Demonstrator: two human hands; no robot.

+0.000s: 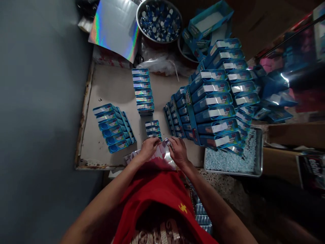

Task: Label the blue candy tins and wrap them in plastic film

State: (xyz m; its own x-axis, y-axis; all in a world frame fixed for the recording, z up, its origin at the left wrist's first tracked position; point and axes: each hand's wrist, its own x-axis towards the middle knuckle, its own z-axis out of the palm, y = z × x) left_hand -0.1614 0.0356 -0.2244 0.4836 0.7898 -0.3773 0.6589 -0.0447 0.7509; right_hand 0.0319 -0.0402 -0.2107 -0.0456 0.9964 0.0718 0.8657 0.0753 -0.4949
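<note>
A red apron (162, 193) with a small yellow mark fills the bottom center of the frame, over a patterned garment (162, 234). Just above it, at the center, a shiny see-through sheet (165, 158) lies at the near edge of the pale table (111, 84), with both hands over it. The right hand (178, 151) has its grip pinched together on a small shiny piece (165, 142), between the two hands. The left hand (150, 148) has its thumb and fingertips close together at the sheet's upper edge (whether its grip is clamped on anything, I cannot tell). Just beyond the hands stands a short row of blue boxes (152, 129), with a longer row (143, 89) above it. A slanting group of blue boxes (114, 128) is left of center, and a tall pile of them (213, 101) stands on the right. A metal tray (259, 152) of pale blue bits sits at lower right; a bowl (138, 22) of shiny discs is at the top center.
</note>
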